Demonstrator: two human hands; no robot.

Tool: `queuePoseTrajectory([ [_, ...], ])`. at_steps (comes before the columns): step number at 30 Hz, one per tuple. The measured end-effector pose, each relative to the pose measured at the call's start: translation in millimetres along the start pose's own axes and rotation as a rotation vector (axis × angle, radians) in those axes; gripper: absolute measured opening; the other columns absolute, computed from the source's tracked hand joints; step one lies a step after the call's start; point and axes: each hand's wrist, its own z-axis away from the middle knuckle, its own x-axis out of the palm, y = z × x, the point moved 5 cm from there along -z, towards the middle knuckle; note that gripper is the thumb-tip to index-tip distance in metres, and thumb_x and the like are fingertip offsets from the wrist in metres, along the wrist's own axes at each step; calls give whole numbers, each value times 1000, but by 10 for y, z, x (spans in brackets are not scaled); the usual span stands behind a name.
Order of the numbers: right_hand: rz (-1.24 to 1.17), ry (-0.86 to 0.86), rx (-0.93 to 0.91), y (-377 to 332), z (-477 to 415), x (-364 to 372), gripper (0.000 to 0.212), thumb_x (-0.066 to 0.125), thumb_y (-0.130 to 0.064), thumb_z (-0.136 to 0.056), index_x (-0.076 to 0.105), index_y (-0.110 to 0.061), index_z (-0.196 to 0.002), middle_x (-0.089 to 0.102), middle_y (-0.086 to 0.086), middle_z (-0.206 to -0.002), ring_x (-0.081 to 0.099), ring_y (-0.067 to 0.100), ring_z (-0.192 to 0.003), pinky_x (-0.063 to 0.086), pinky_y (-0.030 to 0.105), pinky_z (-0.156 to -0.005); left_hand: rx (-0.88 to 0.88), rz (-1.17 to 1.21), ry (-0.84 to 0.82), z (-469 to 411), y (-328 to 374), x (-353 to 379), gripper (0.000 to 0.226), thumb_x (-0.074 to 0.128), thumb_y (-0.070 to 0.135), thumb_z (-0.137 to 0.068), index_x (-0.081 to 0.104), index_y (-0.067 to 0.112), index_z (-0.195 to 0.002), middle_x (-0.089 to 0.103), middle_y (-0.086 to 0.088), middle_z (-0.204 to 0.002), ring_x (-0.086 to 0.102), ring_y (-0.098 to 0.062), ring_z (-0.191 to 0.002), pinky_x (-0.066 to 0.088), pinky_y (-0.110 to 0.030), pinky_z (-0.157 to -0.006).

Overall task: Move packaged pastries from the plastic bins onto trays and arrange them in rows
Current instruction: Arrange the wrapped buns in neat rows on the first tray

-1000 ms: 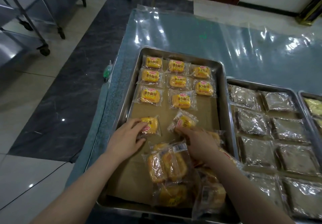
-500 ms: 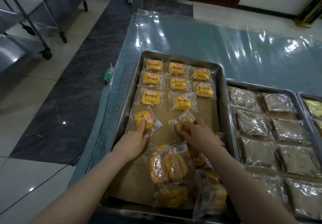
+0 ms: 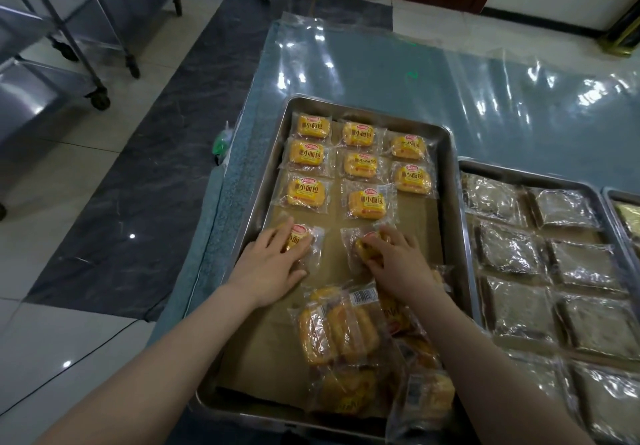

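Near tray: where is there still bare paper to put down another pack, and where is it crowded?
Free on the near tray: the right column below the second right-hand pack, beside the right hand; and the near-left paper below the left hand. Crowded: the loose heap of packs at near right and the filled far rows.

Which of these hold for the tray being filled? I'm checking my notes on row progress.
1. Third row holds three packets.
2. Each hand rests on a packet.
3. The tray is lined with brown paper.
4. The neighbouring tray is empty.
1. False: the third row has two packets; its right slot is bare.
2. True: left hand and right hand each press one packet.
3. True: brown paper.
4. False: the neighbouring tray holds wrapped dark squares.
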Motion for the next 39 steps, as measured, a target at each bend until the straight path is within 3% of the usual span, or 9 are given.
queuePoseTrajectory([
  [3, -28, 55, 46, -67, -37, 19, 47, 55, -44, -91, 41, -42, -136, 31, 2, -144, 29, 35, -129, 37, 49, -102, -113, -6, -9, -46, 11, 34, 68, 30, 61, -92, -2, 40, -147, -6, -7, -158, 10, -32, -136, 28, -45, -107],
  [7, -160, 84, 77, -195, -78, 18, 47, 58, -39, -91, 46, -34, -137, 30, 5, -143, 37, 30, -127, 39, 45, -103, -173, 177, -4, -93, 29, -40, 67, 35, 56, -93, 0, 39, -148, -5, -8, -158, 8, -34, -139, 22, -46, -110],
  [14, -166, 217, 52, 130, 291, -105, 38, 59, -29, -90, 55, -29, -128, 48, -4, -136, 43, 21, -124, 42, 40, -100, -112, 418, 180, 164, 102, -234, 54, 46, 38, -95, 29, 31, -146, 21, 7, -155, 16, -21, -140, 17, -39, -113],
  [19, -153, 25, 183, 568, 575, -51, 56, 58, -49, -86, 47, -31, -137, 41, -2, -146, 34, 25, -133, 31, 41, -107, 37, 498, 131, 188, 415, -329, 46, 49, 33, -95, 39, 31, -140, 39, 10, -146, 27, -10, -136, 19, -33, -113],
  [25, -157, -7, 200, 566, 593, -58, 46, 35, -40, -99, 41, -25, -142, 38, 1, -149, 32, 27, -133, 24, 37, -109, 87, 516, 52, 208, 717, -375, 45, 48, 37, -95, 38, 38, -139, 38, 12, -145, 29, -9, -135, 24, -38, -114],
  [30, -52, -91, 220, 548, 526, -180, 56, 63, -51, -81, 51, -28, -130, 50, 6, -124, 39, 31, -118, 40, 37, -93, 55, 526, 22, 158, 886, -475, 43, 47, 38, -95, 39, 39, -138, 41, 13, -143, 35, -8, -131, 31, -35, -109],
  [34, 36, 159, 243, 601, 550, -428, 39, 67, -50, -78, 63, -25, -108, 52, 2, -114, 43, 25, -112, 39, 36, -91, 38, 558, -6, 31, 1135, -576, 42, 46, 39, -96, 41, 36, -138, 44, 9, -141, 45, -8, -121, 38, -30, -101],
  [37, -84, 513, 269, 672, 626, -605, 24, 64, -37, -84, 59, -26, -105, 44, 2, -129, 27, 25, -122, 30, 46, -101, 7, 509, -6, -83, 1252, -600, 44, 46, 40, -96, 41, 33, -139, 40, 7, -145, 42, -14, -128, 36, -42, -106],
  [39, -101, 513, 195, 727, 597, -612, 26, 65, -32, -84, 56, -27, -107, 39, 1, -139, 21, 25, -134, 22, 48, -108, 3, 463, -3, -169, 1345, -565, 47, 46, 39, -96, 40, 29, -141, 36, 5, -149, 33, -14, -135, 26, -38, -112],
])
